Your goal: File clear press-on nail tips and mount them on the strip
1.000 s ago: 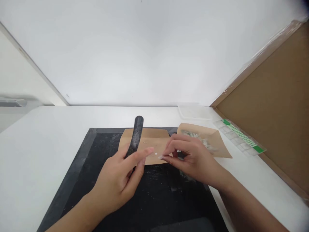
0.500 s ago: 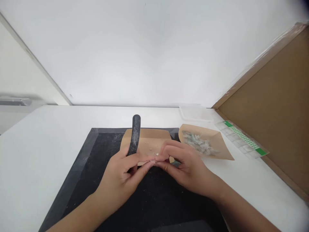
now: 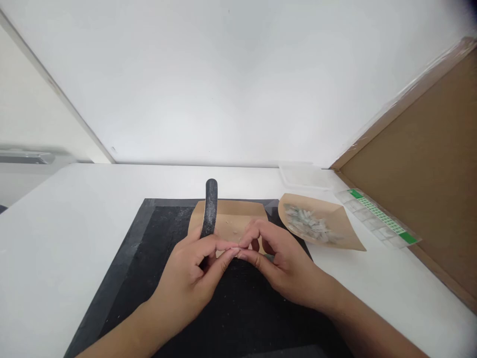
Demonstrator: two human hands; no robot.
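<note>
My left hand [image 3: 196, 263] is closed, with a black nail file [image 3: 210, 204] held upright between its fingers. The file's grainy face is dusted with white. Thumb and forefinger of that hand meet in a pinch at the fingertips of my right hand [image 3: 278, 253]. My right hand is also pinched shut; whatever small piece lies between the fingertips is mostly hidden. Just behind the hands sits a brown paper tray [image 3: 238, 209] with a few tiny pale bits in it. A black mat [image 3: 238, 318] lies under both hands.
At the right, a second brown paper tray [image 3: 348, 231] holds many small translucent pale pieces [image 3: 309, 219]. Beyond it are a clear compartment box [image 3: 383, 219] with a green-and-white label and a clear plastic lid or tray [image 3: 303, 176]. A cardboard panel [image 3: 421, 174] borders the right side.
The whole view has shifted slightly. My right fingers have curled a little closer to the left fingertips, and a small whitish piece seen by them earlier is no longer visible.
</note>
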